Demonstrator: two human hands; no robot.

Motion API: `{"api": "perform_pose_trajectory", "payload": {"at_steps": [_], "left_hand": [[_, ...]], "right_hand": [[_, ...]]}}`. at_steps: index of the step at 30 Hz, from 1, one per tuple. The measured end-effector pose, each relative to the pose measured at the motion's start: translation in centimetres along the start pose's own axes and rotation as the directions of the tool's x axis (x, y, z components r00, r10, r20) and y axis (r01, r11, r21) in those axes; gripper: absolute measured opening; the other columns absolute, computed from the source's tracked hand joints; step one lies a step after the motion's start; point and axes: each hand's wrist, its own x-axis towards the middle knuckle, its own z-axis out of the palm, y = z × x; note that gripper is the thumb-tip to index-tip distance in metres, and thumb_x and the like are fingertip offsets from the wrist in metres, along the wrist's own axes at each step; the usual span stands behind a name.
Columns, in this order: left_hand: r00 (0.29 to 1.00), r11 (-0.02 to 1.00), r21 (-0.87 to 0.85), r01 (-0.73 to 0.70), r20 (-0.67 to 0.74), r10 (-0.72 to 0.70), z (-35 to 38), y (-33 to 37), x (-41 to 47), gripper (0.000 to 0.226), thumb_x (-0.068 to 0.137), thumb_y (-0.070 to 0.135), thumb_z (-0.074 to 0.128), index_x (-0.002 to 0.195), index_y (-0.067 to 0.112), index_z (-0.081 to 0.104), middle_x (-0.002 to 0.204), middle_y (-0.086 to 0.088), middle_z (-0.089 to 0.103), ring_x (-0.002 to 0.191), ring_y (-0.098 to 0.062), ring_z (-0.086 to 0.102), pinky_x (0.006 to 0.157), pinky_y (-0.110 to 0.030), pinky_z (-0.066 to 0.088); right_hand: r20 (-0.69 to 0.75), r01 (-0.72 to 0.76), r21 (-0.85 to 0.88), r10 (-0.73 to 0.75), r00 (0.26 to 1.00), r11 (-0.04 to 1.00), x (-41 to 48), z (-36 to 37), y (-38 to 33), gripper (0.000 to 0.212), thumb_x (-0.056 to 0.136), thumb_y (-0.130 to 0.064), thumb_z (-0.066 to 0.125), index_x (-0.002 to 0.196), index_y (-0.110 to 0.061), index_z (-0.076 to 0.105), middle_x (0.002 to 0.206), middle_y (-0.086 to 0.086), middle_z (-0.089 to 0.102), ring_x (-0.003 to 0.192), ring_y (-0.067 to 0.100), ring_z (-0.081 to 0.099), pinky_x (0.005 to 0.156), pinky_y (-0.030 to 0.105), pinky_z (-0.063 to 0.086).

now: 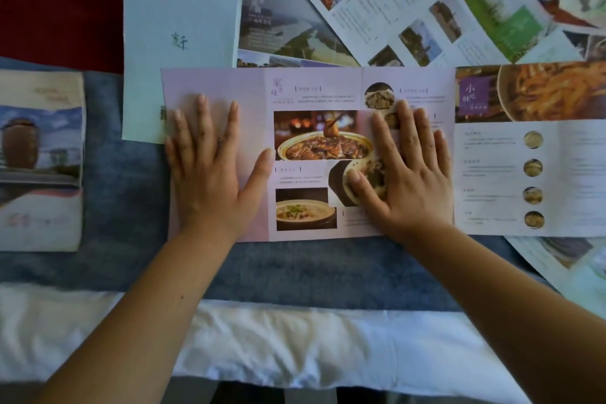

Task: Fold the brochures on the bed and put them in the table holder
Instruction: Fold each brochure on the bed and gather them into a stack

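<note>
Now both hands lie flat and open, gripping nothing, on the pink food brochure (314, 154) spread across the blue blanket (131, 266) on the bed: the left hand (210, 170) on the blank end panel, the right hand (406, 174) near the crease beside the next panel. Folding well probably means pinning the middle with one palm, swinging an end panel over, matching the edges, then pressing along the existing crease. Other brochures (426, 10) lie overlapping just beyond. No holder is visible.
</note>
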Motion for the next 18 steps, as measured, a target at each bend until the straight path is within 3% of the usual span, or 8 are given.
{"api": "perform_pose_trajectory", "payload": {"at_steps": [4, 7, 13, 18], "left_hand": [[1.0, 1.0, -0.012, -0.014, -0.02, 0.014, 0.2, -0.2, 0.0, 0.085, 0.094, 0.075, 0.015, 0.165, 0.028, 0.003, 0.172, -0.011, -0.008, 0.157, -0.038, -0.012, 0.126, -0.051, -0.007], [0.997, 0.996, -0.084, -0.025, -0.069, 0.019, 0.2, -0.9, 0.0, 0.079, 0.1, 0.068, 0.022, 0.165, 0.028, 0.005, 0.172, -0.012, -0.005, 0.158, -0.034, -0.007, 0.127, -0.049, -0.002], [0.998, 0.996, 0.091, -0.006, -0.069, 0.013, 0.6, -2.6, 0.3, 0.068, 0.103, 0.063, 0.008, 0.164, 0.035, -0.003, 0.172, -0.008, -0.01, 0.158, -0.032, -0.008, 0.127, -0.051, -0.002], [0.998, 0.998, -0.06, -0.035, -0.051, 0.031, 0.6, -3.1, 0.4, 0.073, 0.1, 0.064, -0.004, 0.163, 0.027, -0.009, 0.172, -0.006, -0.008, 0.159, -0.027, -0.007, 0.128, -0.051, 0.0]], "right_hand": [[0.018, 0.035, -0.024, -0.035, 0.999, 0.999, -0.2, -0.4, -0.3, 0.083, 0.096, -0.08, 0.026, 0.165, -0.042, 0.0, 0.174, 0.006, -0.012, 0.16, 0.028, -0.012, 0.129, 0.054, 0.003], [0.052, 0.025, -0.044, -0.023, 0.998, 0.999, -0.2, -0.7, -1.2, 0.087, 0.093, -0.083, 0.025, 0.165, -0.042, -0.001, 0.173, 0.01, -0.014, 0.159, 0.036, -0.015, 0.127, 0.06, -0.002], [0.013, 0.075, -0.019, -0.075, 0.997, 0.997, 1.7, -0.5, -5.1, 0.084, 0.098, -0.08, 0.022, 0.166, -0.037, -0.004, 0.174, 0.01, -0.012, 0.159, 0.036, -0.015, 0.125, 0.063, -0.006], [0.021, 0.054, -0.045, -0.053, 0.998, 0.998, 3.4, 0.5, -6.0, 0.081, 0.099, -0.078, 0.016, 0.166, -0.036, -0.004, 0.175, 0.004, -0.01, 0.159, 0.034, -0.014, 0.126, 0.063, -0.001]]}}
